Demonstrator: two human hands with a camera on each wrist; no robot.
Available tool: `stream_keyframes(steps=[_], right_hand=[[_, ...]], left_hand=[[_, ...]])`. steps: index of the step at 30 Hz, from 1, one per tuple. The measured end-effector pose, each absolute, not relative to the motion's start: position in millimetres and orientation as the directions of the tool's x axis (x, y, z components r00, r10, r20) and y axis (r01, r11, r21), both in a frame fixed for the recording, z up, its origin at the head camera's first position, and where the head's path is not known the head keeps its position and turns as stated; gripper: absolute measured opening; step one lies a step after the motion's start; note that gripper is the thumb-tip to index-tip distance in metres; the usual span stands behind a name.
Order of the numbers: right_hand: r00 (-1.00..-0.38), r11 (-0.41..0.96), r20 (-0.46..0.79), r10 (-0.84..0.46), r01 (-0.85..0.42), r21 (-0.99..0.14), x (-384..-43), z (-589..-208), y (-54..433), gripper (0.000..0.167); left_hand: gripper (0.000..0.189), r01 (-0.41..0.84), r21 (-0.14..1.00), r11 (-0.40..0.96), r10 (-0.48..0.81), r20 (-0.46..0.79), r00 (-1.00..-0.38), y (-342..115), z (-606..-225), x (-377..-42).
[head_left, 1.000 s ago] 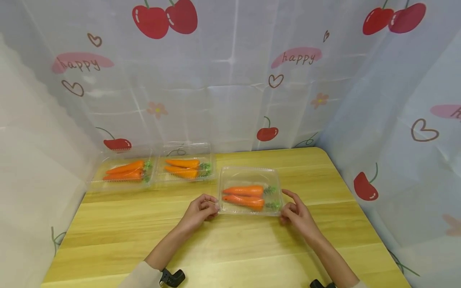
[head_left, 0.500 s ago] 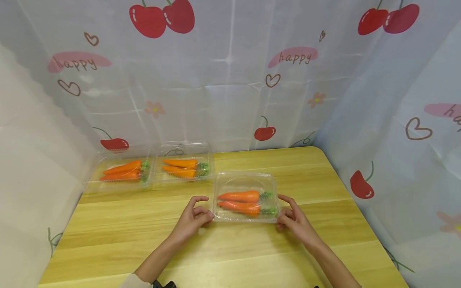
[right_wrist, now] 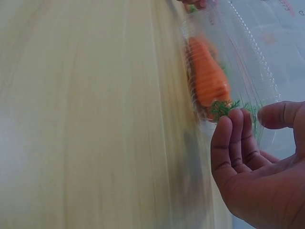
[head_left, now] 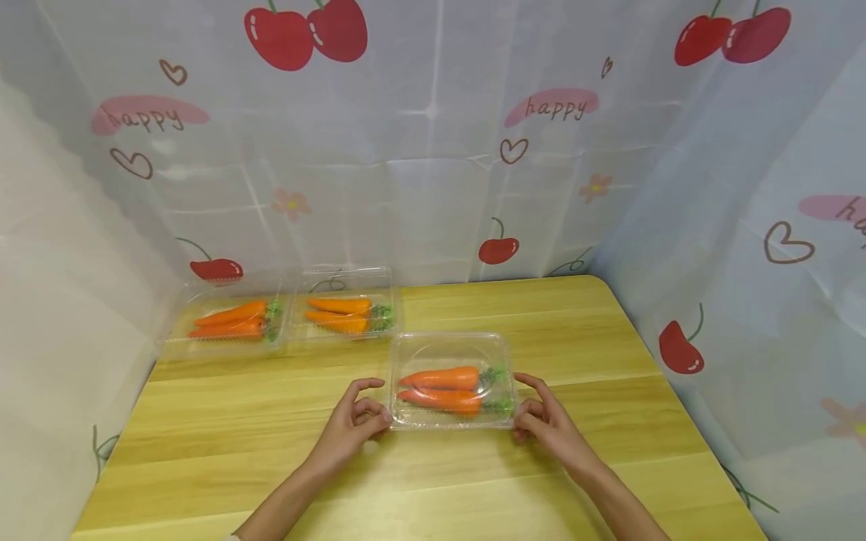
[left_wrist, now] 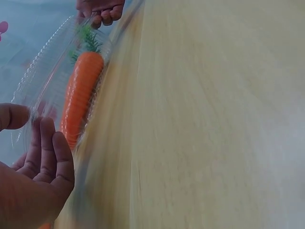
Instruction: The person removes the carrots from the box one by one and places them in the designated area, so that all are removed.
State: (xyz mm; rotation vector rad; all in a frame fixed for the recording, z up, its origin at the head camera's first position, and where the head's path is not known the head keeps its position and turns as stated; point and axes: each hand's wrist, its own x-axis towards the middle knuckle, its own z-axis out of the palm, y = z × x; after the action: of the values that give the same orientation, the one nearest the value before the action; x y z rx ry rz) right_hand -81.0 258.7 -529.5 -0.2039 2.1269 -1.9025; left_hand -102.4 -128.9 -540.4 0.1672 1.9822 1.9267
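- While the left hand (head_left: 353, 422) and right hand (head_left: 549, 426) each pinch an edge between thumb and fingers (left_wrist: 63, 160), the near box (head_left: 449, 347) sits just below the frame's centre; whether it touches the worktop (head_left: 561, 323) is unclear.
- Two-handed positioning seems the step; the next move likely calls for an even, level hold.
- Two near carrots (head_left: 441, 378) lie inside; left of centre, the middle box (head_left: 325, 335) and left box (head_left: 223, 347) show two each: three boxes, six carrots.

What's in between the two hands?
In the head view, a clear plastic box with two carrots inside is between them: the left hand pinches one edge, the right hand the other.
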Motion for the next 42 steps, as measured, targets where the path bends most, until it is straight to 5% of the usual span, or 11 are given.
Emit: stream_keyframes(steps=[22,33,42], right_hand=[[-0.918,0.151,-0.132,-0.375,0.080,-0.985,-90,-530,220,0.073],[-0.941,0.190,-0.117,-0.316,0.058,-0.980,-94,-529,211,0.069],[-0.966,0.154,-0.101,-0.237,0.065,-0.986,-94,-533,207,0.059]], left_hand=[[0.071,-0.107,0.994,0.031,0.256,-0.111,-0.960,-165,-542,-82],[0.075,-0.138,0.990,0.023,0.269,-0.140,-0.953,-175,-538,-81],[0.061,-0.272,0.962,-0.029,0.206,-0.260,-0.943,-173,-539,-83]])
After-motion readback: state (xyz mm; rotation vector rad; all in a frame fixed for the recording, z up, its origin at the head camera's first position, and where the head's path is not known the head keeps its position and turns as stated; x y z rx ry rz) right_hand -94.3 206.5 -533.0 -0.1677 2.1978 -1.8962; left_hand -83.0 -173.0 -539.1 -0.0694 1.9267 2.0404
